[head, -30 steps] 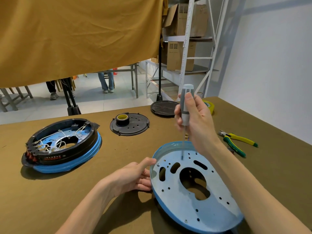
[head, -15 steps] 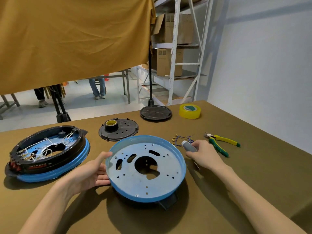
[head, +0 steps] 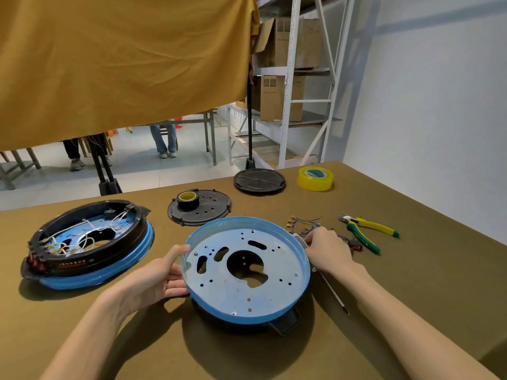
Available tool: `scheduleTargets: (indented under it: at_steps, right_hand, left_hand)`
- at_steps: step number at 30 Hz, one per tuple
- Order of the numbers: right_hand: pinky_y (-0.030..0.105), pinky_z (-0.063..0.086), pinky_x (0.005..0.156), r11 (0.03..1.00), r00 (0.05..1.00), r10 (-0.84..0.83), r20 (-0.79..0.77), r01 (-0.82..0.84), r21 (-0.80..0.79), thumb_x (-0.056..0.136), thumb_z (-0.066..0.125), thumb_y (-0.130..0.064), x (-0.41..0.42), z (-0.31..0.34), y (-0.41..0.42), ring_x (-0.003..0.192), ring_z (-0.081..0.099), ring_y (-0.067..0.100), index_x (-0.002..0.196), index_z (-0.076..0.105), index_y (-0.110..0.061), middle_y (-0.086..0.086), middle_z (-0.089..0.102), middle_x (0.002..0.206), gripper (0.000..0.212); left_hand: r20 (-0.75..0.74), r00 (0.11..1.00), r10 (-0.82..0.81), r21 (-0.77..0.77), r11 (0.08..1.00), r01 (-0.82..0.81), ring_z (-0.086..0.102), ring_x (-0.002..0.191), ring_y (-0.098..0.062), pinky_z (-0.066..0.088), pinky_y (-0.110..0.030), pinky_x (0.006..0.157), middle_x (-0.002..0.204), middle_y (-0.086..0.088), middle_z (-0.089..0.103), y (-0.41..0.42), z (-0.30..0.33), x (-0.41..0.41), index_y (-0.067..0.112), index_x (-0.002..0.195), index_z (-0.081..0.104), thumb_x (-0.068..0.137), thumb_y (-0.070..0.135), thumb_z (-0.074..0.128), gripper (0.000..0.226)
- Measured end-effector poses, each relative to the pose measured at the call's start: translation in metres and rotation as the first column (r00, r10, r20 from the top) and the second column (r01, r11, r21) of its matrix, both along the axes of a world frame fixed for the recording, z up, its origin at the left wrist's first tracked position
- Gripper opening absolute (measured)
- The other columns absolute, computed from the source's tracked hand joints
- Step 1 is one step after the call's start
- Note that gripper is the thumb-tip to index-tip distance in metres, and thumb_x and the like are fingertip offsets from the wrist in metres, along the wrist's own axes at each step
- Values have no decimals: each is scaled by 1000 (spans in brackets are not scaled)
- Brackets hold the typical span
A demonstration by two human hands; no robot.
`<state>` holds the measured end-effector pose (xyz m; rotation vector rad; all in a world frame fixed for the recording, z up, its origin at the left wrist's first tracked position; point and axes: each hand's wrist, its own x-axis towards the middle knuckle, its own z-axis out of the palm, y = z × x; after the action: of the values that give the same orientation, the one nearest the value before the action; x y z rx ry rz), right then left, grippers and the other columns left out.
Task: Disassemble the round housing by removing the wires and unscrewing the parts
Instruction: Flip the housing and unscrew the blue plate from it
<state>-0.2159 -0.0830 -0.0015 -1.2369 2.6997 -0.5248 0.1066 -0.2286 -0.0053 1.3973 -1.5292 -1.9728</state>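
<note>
Housing (head: 245, 272) sits flat again near the table's (head: 428, 283) front edge, left hand (head: 162, 272) cupping its rim. Right hand (head: 327, 249) just lowered the screwdriver (head: 333, 293) (fingers still curled on it), so unscrewing looks paused.

Print on the cardboard boxes (head: 279, 97) and second housing (head: 90, 242) is too blurred to read.
</note>
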Motion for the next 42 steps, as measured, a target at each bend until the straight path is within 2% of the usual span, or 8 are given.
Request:
scheduleTargets:
  at_steps: [6,9,16,22,28,33,38,42]
  right_hand:
    - [35,56,76,943,999,-7,37,19,-333,99,60,-26,6,25,-6,88,65,17,105,75,-19,-1,74,102,18]
    - [34,56,72,880,990,138,-18,-131,-457,97,61,-23,35,43,-10,82,67,11,102,77,-19,-6,75,93,18]
    - [23,50,66,776,806,592,25,-561,-289,91,70,-40,128,34,-31,73,60,3,103,78,-22,-12,69,81,23]
    - [31,52,71,739,782,619,-77,-613,-279,92,71,-40,143,31,-44,83,58,8,98,81,-25,-10,69,86,20]
    - [35,50,76,720,758,639,-128,-649,-246,97,66,-35,141,26,-46,89,56,11,102,77,-24,-8,67,97,17]
    - [27,37,75,684,717,679,-160,-696,-219,101,59,-27,142,21,-46,89,47,7,110,71,-23,-8,58,104,15]
    - [28,46,75,716,763,639,-95,-636,-287,96,66,-38,142,21,-46,88,52,9,101,73,-19,-7,58,97,21]
    - [31,42,83,707,744,665,-65,-656,-264,98,66,-28,142,23,-48,92,50,14,100,74,-18,-5,55,97,13]
  left_hand:
    - [33,999,-43,-39,998,45,72,110,-35,58,-43,99,112,-25,75,-2,-5,0,-4,116,68,91,59,61,68]
    - [18,997,-69,-33,997,70,68,102,-31,53,-47,107,119,-29,71,-1,-5,-2,-5,116,69,91,59,61,69]
    - [-3,985,-174,-19,985,174,67,97,-26,57,-38,98,121,-28,69,7,-7,-5,-2,115,72,68,71,70,87]
    - [-16,976,-218,-42,975,217,66,88,-21,59,-31,86,95,-14,74,9,-14,-10,-2,112,72,59,74,73,93]
    - [-18,968,-251,-43,967,250,70,99,-25,58,-36,95,114,-22,75,4,-17,-10,-1,114,72,60,73,72,91]
    - [-10,971,-238,-42,971,237,72,99,-25,61,-34,92,111,-20,76,3,-19,-12,1,113,72,56,75,73,93]
    - [-23,971,-237,-58,970,235,73,95,-23,61,-33,92,110,-20,77,1,-22,-11,0,112,73,58,76,73,93]
    - [-19,971,-240,-60,969,238,73,98,-24,61,-33,91,112,-21,76,0,-23,-12,0,114,72,56,76,74,95]
